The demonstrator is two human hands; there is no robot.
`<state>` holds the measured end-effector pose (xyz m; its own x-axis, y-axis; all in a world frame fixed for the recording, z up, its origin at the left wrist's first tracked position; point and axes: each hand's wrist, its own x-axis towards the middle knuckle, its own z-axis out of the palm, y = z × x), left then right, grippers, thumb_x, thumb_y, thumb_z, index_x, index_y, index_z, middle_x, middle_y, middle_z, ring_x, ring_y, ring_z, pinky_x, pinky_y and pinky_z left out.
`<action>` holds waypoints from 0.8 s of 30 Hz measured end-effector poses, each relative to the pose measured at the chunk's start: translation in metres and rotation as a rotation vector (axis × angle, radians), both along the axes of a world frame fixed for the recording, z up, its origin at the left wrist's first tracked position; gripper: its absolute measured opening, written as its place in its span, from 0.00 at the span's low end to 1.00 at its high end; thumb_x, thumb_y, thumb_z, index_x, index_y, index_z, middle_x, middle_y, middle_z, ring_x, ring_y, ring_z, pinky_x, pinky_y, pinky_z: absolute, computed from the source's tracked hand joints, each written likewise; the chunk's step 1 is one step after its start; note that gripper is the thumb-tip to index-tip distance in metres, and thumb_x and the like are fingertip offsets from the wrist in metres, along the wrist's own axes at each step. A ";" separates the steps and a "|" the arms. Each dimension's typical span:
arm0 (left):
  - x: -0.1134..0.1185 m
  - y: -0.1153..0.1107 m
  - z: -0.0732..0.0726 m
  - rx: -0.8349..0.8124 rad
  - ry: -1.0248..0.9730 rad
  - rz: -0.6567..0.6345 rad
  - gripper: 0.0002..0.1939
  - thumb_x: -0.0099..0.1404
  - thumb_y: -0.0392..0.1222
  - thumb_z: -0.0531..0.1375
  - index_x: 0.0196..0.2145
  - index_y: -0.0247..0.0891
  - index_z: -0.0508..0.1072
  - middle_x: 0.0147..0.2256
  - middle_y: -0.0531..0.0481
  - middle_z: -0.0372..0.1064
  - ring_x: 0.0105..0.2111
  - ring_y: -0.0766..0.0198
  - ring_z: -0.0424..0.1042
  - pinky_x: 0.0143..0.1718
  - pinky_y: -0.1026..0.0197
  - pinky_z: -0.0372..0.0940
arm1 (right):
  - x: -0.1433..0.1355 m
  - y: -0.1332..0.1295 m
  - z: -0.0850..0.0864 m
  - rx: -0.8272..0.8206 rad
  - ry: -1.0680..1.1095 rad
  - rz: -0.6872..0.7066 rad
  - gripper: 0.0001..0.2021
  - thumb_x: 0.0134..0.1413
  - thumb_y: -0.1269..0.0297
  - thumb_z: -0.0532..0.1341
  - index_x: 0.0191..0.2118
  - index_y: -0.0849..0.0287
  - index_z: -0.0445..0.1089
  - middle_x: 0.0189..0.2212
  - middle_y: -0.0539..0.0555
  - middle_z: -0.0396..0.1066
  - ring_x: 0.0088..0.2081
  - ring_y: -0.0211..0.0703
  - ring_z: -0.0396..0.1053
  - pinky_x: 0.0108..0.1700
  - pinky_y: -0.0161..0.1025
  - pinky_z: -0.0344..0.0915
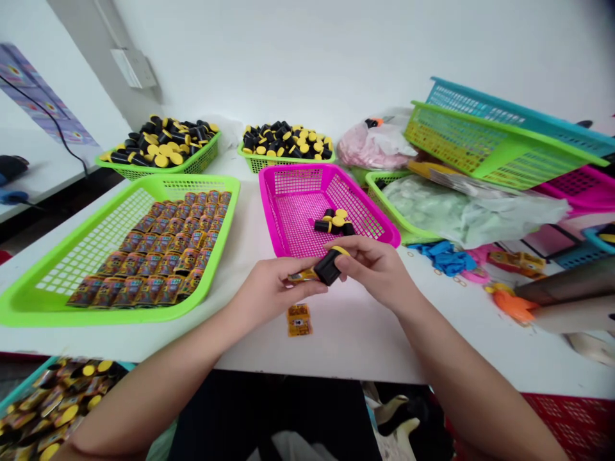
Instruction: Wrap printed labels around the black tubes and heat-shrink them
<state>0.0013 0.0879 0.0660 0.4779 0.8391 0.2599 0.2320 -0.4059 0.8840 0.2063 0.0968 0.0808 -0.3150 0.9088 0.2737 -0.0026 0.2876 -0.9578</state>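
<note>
Just in front of the magenta basket (269,211), my two hands meet over the white table. My right hand (368,266) grips a small black container (328,267) with a yellow lid, held tilted. My left hand (288,282) pinches an orange printed wrapper (302,275) against the container's left end. Below them on the table lies a flat orange printed wrapper (299,320). Several black containers with yellow lids (336,221) rest inside the magenta basket.
Left, a green basket (48,317) holds rows of wrapped containers (163,250). Two green baskets of containers (163,141) (288,141) stand behind. Stacked baskets (504,141), plastic bags (471,211) and blue scraps (444,257) lie right. A bin of wrapped containers (57,403) sits lower left.
</note>
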 end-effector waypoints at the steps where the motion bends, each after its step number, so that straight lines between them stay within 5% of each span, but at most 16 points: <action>1: 0.000 0.000 -0.002 -0.082 -0.056 0.009 0.17 0.61 0.46 0.66 0.47 0.42 0.73 0.36 0.53 0.77 0.34 0.64 0.76 0.37 0.65 0.67 | -0.002 0.000 -0.001 -0.006 -0.006 -0.011 0.12 0.52 0.57 0.68 0.39 0.56 0.74 0.25 0.48 0.73 0.23 0.32 0.66 0.25 0.32 0.67; 4: 0.003 0.000 -0.006 -0.292 -0.246 0.008 0.29 0.55 0.43 0.70 0.50 0.43 0.62 0.34 0.53 0.79 0.36 0.61 0.78 0.39 0.61 0.69 | -0.007 -0.001 -0.005 -0.011 -0.016 -0.059 0.13 0.52 0.55 0.68 0.40 0.57 0.73 0.26 0.48 0.74 0.23 0.33 0.68 0.26 0.34 0.69; 8: 0.004 -0.001 -0.006 -0.323 -0.319 0.026 0.26 0.56 0.41 0.69 0.45 0.43 0.57 0.34 0.52 0.79 0.36 0.61 0.78 0.38 0.61 0.69 | -0.009 -0.001 -0.007 -0.004 -0.020 -0.107 0.13 0.54 0.55 0.67 0.40 0.57 0.73 0.24 0.48 0.73 0.23 0.34 0.69 0.26 0.34 0.70; 19: 0.003 0.004 -0.005 -0.090 -0.210 0.149 0.10 0.58 0.42 0.67 0.35 0.35 0.74 0.31 0.49 0.75 0.27 0.68 0.72 0.29 0.66 0.68 | 0.001 0.006 -0.013 -0.016 0.097 -0.205 0.13 0.53 0.54 0.67 0.41 0.55 0.74 0.25 0.47 0.73 0.24 0.36 0.70 0.30 0.38 0.69; 21: 0.003 0.004 -0.003 -0.115 -0.197 0.167 0.15 0.59 0.42 0.66 0.43 0.36 0.75 0.30 0.50 0.76 0.24 0.69 0.71 0.26 0.67 0.68 | 0.004 0.006 -0.015 -0.008 0.126 -0.222 0.13 0.55 0.53 0.66 0.43 0.54 0.75 0.26 0.48 0.73 0.26 0.38 0.70 0.30 0.39 0.68; 24: 0.001 0.002 -0.003 -0.082 -0.126 0.180 0.29 0.63 0.41 0.63 0.60 0.40 0.63 0.27 0.55 0.76 0.24 0.68 0.73 0.27 0.67 0.68 | 0.006 0.005 -0.014 0.012 0.153 -0.195 0.13 0.54 0.54 0.66 0.43 0.53 0.75 0.27 0.49 0.73 0.26 0.38 0.70 0.29 0.38 0.68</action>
<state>0.0019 0.0901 0.0632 0.2871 0.9286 0.2352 0.1794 -0.2933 0.9390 0.2124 0.1019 0.0671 -0.0882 0.9447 0.3158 -0.0910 0.3080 -0.9470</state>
